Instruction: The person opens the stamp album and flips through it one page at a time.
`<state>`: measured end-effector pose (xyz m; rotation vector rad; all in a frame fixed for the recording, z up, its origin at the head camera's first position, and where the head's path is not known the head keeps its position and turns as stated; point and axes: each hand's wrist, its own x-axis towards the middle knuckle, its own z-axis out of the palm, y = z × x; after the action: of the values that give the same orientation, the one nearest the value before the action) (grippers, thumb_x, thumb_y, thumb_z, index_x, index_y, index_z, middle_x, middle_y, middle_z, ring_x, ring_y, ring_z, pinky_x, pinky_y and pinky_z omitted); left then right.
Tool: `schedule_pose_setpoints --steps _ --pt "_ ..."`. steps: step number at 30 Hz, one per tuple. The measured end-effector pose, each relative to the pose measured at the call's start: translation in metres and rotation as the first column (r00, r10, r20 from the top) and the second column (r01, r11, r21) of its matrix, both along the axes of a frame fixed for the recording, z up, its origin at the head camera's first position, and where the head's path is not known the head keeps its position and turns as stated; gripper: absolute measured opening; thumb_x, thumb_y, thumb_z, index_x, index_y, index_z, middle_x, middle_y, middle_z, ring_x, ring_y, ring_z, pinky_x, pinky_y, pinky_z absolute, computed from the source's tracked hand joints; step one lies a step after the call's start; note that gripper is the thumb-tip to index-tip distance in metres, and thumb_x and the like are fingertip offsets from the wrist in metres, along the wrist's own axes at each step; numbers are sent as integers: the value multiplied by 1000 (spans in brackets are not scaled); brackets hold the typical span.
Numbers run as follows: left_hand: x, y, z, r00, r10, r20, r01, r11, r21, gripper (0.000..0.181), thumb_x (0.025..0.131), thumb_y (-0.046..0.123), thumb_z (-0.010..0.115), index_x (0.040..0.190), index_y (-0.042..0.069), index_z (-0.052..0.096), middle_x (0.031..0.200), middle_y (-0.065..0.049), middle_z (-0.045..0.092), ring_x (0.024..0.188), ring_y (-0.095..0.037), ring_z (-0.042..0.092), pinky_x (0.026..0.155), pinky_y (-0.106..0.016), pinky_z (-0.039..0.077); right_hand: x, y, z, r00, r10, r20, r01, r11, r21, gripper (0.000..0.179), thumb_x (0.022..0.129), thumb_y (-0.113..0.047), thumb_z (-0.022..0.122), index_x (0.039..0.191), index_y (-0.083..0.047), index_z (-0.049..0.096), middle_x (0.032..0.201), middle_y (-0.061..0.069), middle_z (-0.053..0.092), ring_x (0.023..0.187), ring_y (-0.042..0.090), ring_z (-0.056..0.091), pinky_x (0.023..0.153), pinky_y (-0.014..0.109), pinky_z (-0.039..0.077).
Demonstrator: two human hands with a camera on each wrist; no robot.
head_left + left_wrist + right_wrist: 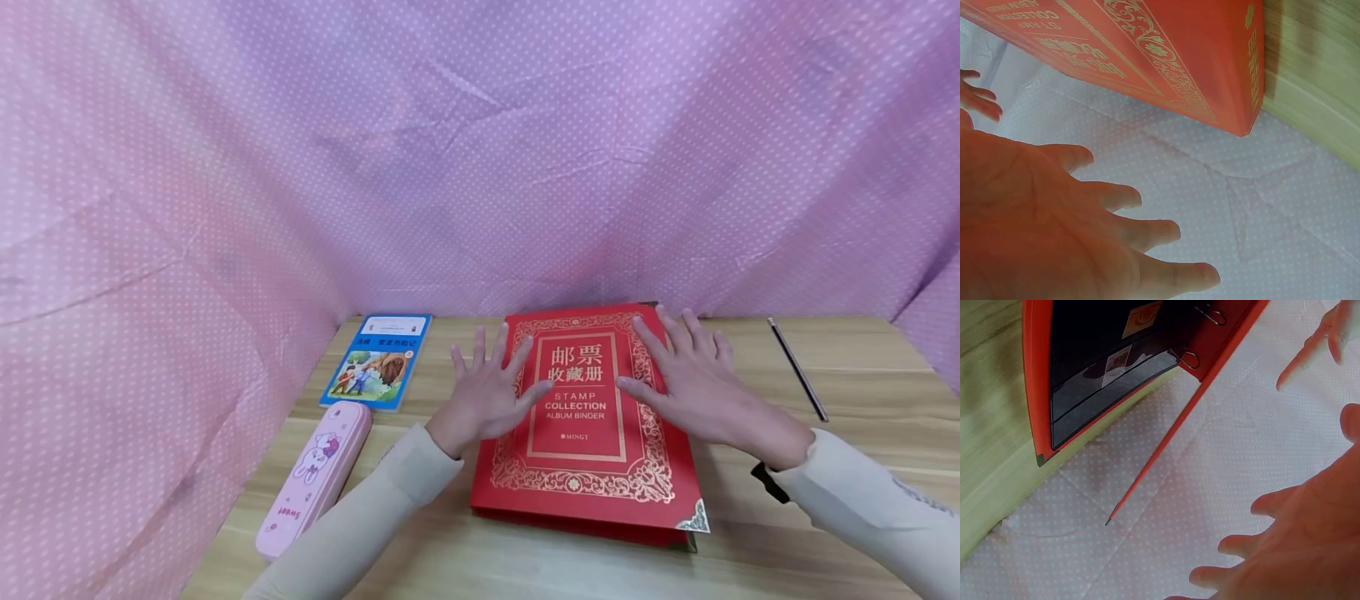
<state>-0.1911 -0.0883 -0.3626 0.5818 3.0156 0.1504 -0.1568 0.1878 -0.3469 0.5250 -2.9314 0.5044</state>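
Observation:
A red stamp collection album (pixel 576 468) with gold ornament and metal corners lies on the table, its spine to the left. In the right wrist view its front cover (pixel 1154 456) stands raised at an angle over a black page (pixel 1088 369) with stamps and metal rings (pixel 1188 359). My left hand (pixel 489 390) is over the cover's left side, fingers spread. Over the right side is my right hand (pixel 693 390), its fingers also spread. Both wrist views show a gap between palm and album; neither hand grips anything.
Left of the album lie a blue storybook (pixel 382 333) and, nearer, a pink pencil case (pixel 318 471) beside my left forearm. A dark pencil (pixel 798 371) lies at the right on the wooden table (pixel 847 500). Pink dotted cloth (pixel 480 167) hangs behind.

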Motion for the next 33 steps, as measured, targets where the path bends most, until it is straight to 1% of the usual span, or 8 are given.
schedule_pose_setpoints --steps 3,5,10,15,20,23,28,33 --pt "5 -3 0 1000 -9 -9 9 999 32 80 89 70 32 153 29 7 158 -7 0 140 -38 -13 103 -66 -6 5 4 -1 1000 2 1 -2 999 -36 85 91 -58 49 152 -9 16 153 23 10 137 48 1 97 72 1" --pt "11 -8 -2 1000 -14 -19 15 997 80 78 90 66 39 153 27 12 158 -7 6 141 -36 -9 106 -63 -1 12 10 -3 1000 -5 7 5 997 -81 83 92 -53 51 150 -4 19 150 25 17 133 50 12 96 71 7" --pt "33 -30 -10 999 -6 -37 14 974 224 75 87 47 62 149 21 29 153 -7 24 140 -29 16 105 -54 27 36 28 -17 1000 -24 -13 20 968 -252 69 94 -36 58 145 1 30 144 24 31 128 47 27 96 67 23" --pt "48 -48 -25 997 42 57 -57 956 289 77 84 46 67 147 17 34 146 -5 34 132 -24 33 93 -50 45 56 33 -39 998 -6 -57 -14 936 -351 62 93 -24 62 143 -1 36 138 21 41 120 42 42 90 64 35" --pt "53 -51 -37 989 70 128 -106 947 302 74 87 48 63 146 13 36 140 -7 40 125 -25 40 90 -47 47 66 26 -49 999 -4 -37 -10 924 -381 61 91 -25 65 142 -3 40 136 17 45 115 37 48 83 63 41" --pt "53 -49 -40 986 70 149 -115 942 315 72 88 48 61 145 12 37 139 -8 41 123 -24 41 91 -46 47 67 23 -51 1000 -6 0 6 923 -385 61 91 -27 64 143 -5 40 137 17 45 121 38 43 85 65 40" --pt "53 -47 -42 985 66 162 -118 934 337 72 88 50 60 145 12 38 138 -7 42 122 -24 42 90 -46 47 65 22 -53 997 -39 64 60 924 -377 60 93 -31 60 143 -3 39 138 21 43 116 42 48 83 65 42" --pt "51 -46 -43 987 51 152 -102 931 350 69 89 50 59 145 14 38 137 -7 43 120 -23 43 91 -46 47 65 23 -52 992 -55 112 94 918 -385 60 95 -33 56 144 -4 37 139 21 42 107 39 56 78 58 48"
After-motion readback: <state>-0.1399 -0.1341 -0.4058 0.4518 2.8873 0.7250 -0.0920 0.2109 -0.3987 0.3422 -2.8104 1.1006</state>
